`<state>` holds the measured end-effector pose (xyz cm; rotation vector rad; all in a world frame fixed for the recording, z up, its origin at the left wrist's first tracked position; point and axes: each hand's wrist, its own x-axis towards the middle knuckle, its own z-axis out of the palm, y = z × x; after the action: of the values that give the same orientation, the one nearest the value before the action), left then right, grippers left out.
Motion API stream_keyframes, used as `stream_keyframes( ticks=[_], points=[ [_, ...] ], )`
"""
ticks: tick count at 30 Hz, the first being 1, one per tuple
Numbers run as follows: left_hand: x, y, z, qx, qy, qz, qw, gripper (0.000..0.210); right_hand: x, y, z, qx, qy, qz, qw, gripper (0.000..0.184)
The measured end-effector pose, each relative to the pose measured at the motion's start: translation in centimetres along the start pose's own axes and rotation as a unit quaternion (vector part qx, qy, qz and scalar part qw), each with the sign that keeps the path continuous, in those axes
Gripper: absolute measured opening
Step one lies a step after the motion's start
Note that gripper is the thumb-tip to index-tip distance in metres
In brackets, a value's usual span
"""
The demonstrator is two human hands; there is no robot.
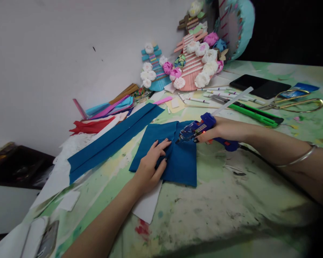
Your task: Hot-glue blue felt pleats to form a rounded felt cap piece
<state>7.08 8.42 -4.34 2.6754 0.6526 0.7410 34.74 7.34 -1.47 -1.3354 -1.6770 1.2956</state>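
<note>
Right hand (222, 129) wrapped round blue glue gun (206, 122), nozzle right by fold in blue cloth (183, 168), can't tell if touching. Left hand (150, 167) open, fingers kinda spread, pressing on same cloth, which lies on paint-splotched counter (204, 211). Long blue strip (113, 143) off to left, green cutter (254, 114) past right wrist.

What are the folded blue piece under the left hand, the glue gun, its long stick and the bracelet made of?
Folded blue piece: cloth or thick paper, matte, with flat creases; I can't tell which.
Glue gun: probably hard plastic, smooth and moulded-looking.
Long stick: likely solid glue, pale and cloudy.
Bracelet: probably metal, silvery with bright glints.
</note>
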Motion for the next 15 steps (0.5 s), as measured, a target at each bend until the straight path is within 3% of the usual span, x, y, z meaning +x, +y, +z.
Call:
stream_keyframes(
  ticks=[11, 15],
  points=[
    [0.24, 0.05, -0.91, 0.057, -0.088, 0.050, 0.993, 0.015, -0.03, -0.06, -0.42, 0.024, 0.018, 0.025, 0.999, 0.010],
    [-0.05, -0.19, -1.01, 0.032, -0.050, 0.064, 0.996, 0.044, -0.10, -0.28, -0.41, 0.034, 0.033, 0.026, 0.999, 0.012]
  ],
)
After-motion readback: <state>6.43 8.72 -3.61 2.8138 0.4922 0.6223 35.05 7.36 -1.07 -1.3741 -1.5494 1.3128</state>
